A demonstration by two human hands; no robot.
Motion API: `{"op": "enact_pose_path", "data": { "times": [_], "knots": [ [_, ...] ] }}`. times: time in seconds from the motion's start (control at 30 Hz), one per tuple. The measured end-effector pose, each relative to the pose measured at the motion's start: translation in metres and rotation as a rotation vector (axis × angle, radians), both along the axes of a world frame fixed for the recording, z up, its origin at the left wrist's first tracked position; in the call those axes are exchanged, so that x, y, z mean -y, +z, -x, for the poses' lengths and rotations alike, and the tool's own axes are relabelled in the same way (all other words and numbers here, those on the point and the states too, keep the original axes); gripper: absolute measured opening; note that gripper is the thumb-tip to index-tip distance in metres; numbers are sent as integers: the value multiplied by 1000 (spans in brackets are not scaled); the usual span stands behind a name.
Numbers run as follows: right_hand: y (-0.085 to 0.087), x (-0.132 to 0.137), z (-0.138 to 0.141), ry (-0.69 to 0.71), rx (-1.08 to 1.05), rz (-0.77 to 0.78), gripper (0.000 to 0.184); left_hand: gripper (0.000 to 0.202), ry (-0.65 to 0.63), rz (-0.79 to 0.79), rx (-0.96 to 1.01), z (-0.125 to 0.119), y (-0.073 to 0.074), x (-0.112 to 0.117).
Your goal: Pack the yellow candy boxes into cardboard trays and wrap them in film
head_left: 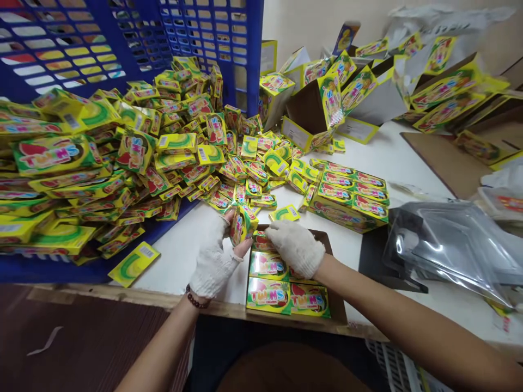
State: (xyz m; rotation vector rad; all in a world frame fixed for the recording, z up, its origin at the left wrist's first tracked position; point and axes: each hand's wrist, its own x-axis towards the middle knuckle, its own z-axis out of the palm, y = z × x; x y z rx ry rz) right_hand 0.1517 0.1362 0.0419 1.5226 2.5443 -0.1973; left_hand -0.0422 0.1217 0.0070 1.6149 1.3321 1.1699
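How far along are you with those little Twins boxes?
Done: one carton looks full, and rows of boxes lie in the tray. In hand: your left hand holds a box, and your right hand rests on the rows. Left: a big heap of loose boxes in the blue crate, so lots remains.

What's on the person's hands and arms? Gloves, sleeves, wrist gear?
The left hand wears a white knit glove with bare fingertips. The right hand wears a full white knit glove that covers the fingers. A dark beaded bracelet circles the left wrist. The left forearm and right forearm show no sleeves. No cables or markings visible.
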Motion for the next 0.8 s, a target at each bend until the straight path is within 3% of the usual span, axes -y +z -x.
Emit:
{"op": "enact_pose_path", "data": {
  "times": [0.1,0.3,0.4,0.53,0.6,0.67,0.73,0.8],
  "knots": [
    [-8,3,8,-1,45,-72,24,65,-33,73,76,-1,-1,4],
    [-21,8,5,31,52,12,29,63,-67,85,45,-4,-8,13],
    [-20,13,-3,55,-110,37,25,59,-36,-82,-115,-2,-11,14],
    [-4,23,-10,-173,-689,7,36,55,15,-465,-435,-8,-4,23],
    [5,25,-10,-239,-838,61,45,52,-62,-634,-586,-13,3,29],
    [12,24,-9,-237,-783,165,48,54,-164,-712,-660,-10,8,32],
    [14,21,-11,-218,-673,256,49,58,-139,-633,-708,10,11,31],
    [14,18,-16,-200,-608,316,52,53,40,-361,-838,48,13,29]
  ]
}}
